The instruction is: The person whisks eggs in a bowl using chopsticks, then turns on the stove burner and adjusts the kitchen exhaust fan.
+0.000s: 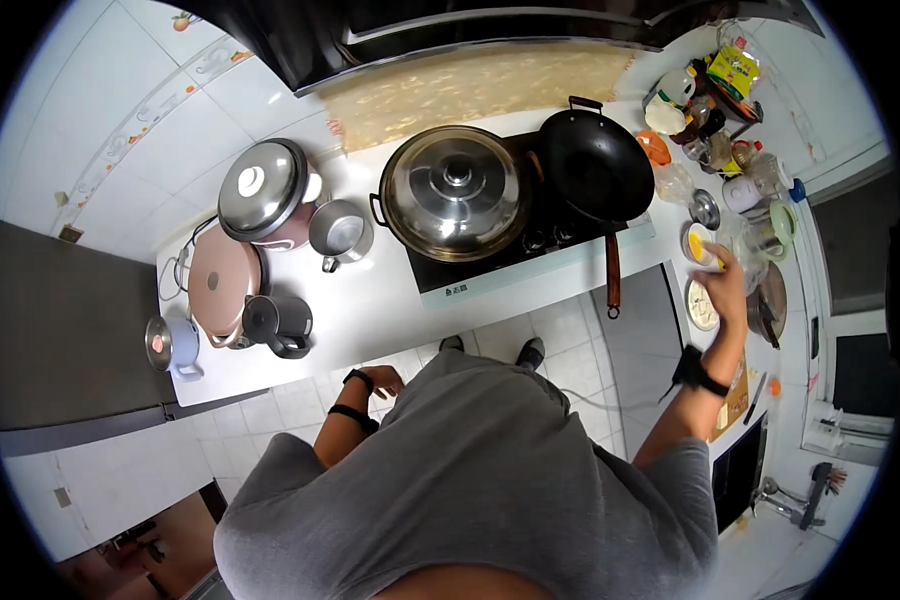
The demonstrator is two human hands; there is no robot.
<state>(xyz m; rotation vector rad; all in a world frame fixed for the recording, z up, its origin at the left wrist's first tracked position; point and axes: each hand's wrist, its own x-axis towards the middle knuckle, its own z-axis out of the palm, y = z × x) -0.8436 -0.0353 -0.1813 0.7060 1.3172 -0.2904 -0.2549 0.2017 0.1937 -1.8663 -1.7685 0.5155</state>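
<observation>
My right hand (pixel 722 283) is at the near side of a small white bowl (pixel 696 241) holding something yellow. Its fingers reach the rim; whether they grip it is hard to make out. Just below the hand, a plate of pale cut pieces (pixel 702 305) sits on the counter. My left hand (pixel 384 380) hangs beside my grey shirt over the floor, loosely bent, with nothing seen in it. A black wok (pixel 596 165) with a wooden handle stands on the right of the cooktop (pixel 487 281). Left of it is a large pot with a shiny metal lid (pixel 454 191).
Several bottles and seasoning containers (pixel 720 150) crowd the right corner. On the left counter stand a rice cooker (pixel 266 191), a metal cup (pixel 341 231), a pink electric pan (pixel 221 281) and a dark kettle (pixel 279 322). A knife (pixel 756 397) lies near the sink (pixel 739 469).
</observation>
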